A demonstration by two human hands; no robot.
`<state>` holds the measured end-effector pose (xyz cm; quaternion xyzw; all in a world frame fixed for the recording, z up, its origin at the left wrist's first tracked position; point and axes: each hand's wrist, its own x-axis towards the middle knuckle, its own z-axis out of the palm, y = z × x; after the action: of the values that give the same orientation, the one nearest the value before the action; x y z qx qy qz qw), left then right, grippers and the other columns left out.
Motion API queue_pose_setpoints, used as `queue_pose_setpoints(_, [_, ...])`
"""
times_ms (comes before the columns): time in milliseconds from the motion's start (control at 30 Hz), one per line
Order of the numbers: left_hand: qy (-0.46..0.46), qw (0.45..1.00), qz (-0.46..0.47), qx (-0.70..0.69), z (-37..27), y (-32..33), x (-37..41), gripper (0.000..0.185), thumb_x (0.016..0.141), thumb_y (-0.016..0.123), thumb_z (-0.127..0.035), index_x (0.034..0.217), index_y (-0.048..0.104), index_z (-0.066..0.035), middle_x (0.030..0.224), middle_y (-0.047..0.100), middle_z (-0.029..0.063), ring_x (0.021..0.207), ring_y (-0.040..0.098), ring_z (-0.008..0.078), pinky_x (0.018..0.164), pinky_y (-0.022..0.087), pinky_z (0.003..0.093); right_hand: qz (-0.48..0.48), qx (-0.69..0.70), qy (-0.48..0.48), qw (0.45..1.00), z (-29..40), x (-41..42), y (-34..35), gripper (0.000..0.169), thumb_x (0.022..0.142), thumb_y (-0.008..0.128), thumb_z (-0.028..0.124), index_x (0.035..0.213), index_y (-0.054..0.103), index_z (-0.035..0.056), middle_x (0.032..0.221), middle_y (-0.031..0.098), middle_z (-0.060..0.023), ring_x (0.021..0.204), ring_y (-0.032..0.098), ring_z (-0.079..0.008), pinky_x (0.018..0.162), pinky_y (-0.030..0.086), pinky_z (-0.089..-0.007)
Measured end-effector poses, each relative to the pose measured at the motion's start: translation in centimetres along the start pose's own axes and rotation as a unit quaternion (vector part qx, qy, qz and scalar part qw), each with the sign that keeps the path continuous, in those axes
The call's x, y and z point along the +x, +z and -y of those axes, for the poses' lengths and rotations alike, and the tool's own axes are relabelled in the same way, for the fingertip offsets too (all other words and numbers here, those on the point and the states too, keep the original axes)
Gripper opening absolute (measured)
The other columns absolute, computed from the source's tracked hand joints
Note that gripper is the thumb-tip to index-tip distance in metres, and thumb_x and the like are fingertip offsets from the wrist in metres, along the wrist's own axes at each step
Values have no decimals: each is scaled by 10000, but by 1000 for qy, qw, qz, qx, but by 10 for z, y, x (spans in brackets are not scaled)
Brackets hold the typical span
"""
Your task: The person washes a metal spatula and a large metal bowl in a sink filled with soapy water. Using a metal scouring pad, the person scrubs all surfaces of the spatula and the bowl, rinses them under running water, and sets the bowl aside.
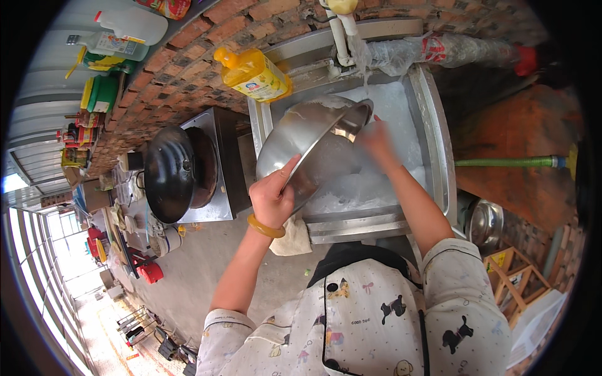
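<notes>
A large stainless steel bowl (301, 127) is tilted on its side over the left part of a metal sink (423, 108) that holds sudsy water (390, 101). My left hand (275, 195), with a yellowish bangle at the wrist, grips the bowl's near rim, thumb and fingers on either side. Blurred, my right hand (376, 143) is at the bowl's open side, near its far rim; whether it holds anything cannot be made out. Water (360, 51) runs down from a tap (342, 6) beyond the bowl.
A yellow detergent bottle (256, 75) stands at the sink's back left corner. To the left, a black wok (169, 174) leans by a metal stove (225, 174). A beige cloth (291, 237) hangs at the sink's front. Right of the sink are a green hose (508, 162) and a metal basin (487, 223).
</notes>
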<state>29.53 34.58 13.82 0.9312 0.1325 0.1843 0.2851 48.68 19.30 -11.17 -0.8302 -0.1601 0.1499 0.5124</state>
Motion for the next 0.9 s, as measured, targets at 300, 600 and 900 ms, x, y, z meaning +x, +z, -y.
queue_pose_setpoints(300, [172, 985, 8, 30, -21, 33, 82, 369, 722, 682, -36, 1076, 667, -141, 599, 452, 72, 512, 495, 231, 480, 413, 306, -29, -98, 42, 994, -7, 32, -148, 320, 803, 634, 366, 998, 659, 113, 897, 672, -119, 826, 645, -304, 702, 507, -389])
queue_pose_setpoints(600, [-479, 771, -151, -392, 62, 97, 66, 240, 877, 487, -72, 1041, 651, -13, 861, 597, 30, 987, 555, 186, 677, 508, 247, -171, -276, 4, 946, 43, -22, -160, 210, 754, 639, 251, 873, 685, 85, 848, 669, -137, 733, 638, -348, 662, 508, -410])
queue_pose_setpoints(900, [-440, 316, -182, -821, 60, 83, 75, 114, 851, 473, 23, 743, 511, 27, 758, 604, 121, 777, 617, 246, 868, 522, 405, -153, -186, -10, 970, 45, 27, -135, 179, 790, 646, 226, 853, 677, 61, 792, 666, -130, 691, 624, -351, 629, 489, -405])
